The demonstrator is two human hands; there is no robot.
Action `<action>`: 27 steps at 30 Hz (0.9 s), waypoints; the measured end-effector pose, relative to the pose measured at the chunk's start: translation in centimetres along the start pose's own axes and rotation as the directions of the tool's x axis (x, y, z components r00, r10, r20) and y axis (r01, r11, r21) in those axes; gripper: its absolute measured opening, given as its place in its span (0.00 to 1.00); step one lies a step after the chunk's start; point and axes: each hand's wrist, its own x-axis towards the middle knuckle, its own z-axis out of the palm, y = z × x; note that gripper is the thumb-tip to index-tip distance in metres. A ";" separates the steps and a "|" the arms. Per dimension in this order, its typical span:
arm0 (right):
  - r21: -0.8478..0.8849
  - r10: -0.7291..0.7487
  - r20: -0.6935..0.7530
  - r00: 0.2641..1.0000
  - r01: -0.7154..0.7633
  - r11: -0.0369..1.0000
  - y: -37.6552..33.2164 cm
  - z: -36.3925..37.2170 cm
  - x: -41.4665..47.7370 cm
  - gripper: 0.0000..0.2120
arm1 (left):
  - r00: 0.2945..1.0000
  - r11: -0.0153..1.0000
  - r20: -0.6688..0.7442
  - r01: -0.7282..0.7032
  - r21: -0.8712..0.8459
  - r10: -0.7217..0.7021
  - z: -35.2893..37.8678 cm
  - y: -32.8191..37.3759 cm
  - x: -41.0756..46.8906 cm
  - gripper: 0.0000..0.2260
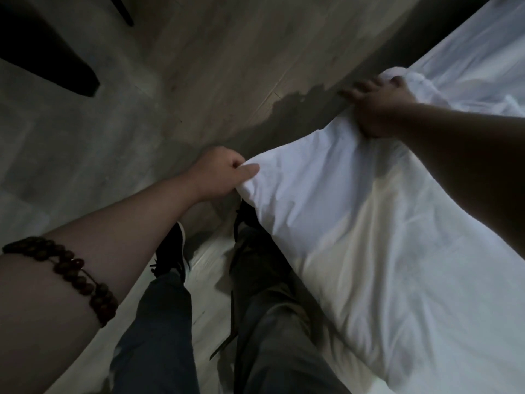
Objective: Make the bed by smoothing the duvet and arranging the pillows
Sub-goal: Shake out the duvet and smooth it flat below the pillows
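**A:** Where's the duvet [355, 223]?

**B:** It's white and spread over the bed [468, 52] on the right. Its near edge is lifted off the side and runs between the two hands. Open wood-look floor [199, 66] lies beyond that edge.

**A:** And the grip on each side?

**B:** The left hand [224, 172] pinches the nearer end of the edge, thumb on top, fingers curled under. The right hand [377, 106], farther along, clenches a bunch of the same edge, knuckles up. Both arms are stretched out.

**A:** Anything else?

**B:** One bead bracelet [71, 277] on the left forearm and two black shoes [170, 251] below. There's also a dark shape [42, 46] top left, possibly furniture, but it's too dim to tell.
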 end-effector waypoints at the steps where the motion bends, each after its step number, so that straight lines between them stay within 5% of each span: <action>1: 0.003 -0.038 0.008 0.999 0.038 0.999 -0.7 0.3 0.1 0.34 | 0.998 0.997 -0.020 0.067 -0.034 -0.067 0.3 0.0 0.0 0.22; 7: 0.039 0.190 0.024 0.981 -0.191 0.981 -3.6 1.2 -2.1 0.32 | 0.907 0.833 -0.008 0.384 -0.398 -0.422 3.3 -0.8 -0.8 0.10; 11: 0.322 0.116 -0.025 0.993 -0.102 0.941 -9.5 -1.4 -5.4 0.29 | 0.899 0.793 0.096 0.423 -0.438 -0.427 3.8 -1.1 -1.3 0.11; 15: 0.505 0.236 -0.087 0.968 -0.161 0.848 -16.9 -1.8 -12.3 0.30 | 0.886 0.601 0.301 0.461 -0.653 -0.353 3.0 -1.3 -1.9 0.10; 20: 0.600 0.413 -0.148 0.898 -0.250 0.759 -23.8 0.2 -18.3 0.30 | 0.925 0.675 0.157 0.362 -0.643 -0.347 2.7 -1.1 -2.3 0.15; 24: 0.576 0.294 -0.282 0.913 -0.084 0.813 -26.1 0.9 -20.1 0.38 | 0.944 0.766 0.055 0.296 -0.570 -0.324 2.7 -1.6 -2.6 0.15; 27: 0.436 0.270 -0.274 0.923 -0.131 0.890 -27.8 2.4 -20.0 0.45 | 0.961 0.832 -0.018 0.230 -0.504 -0.276 2.4 -1.7 -2.5 0.15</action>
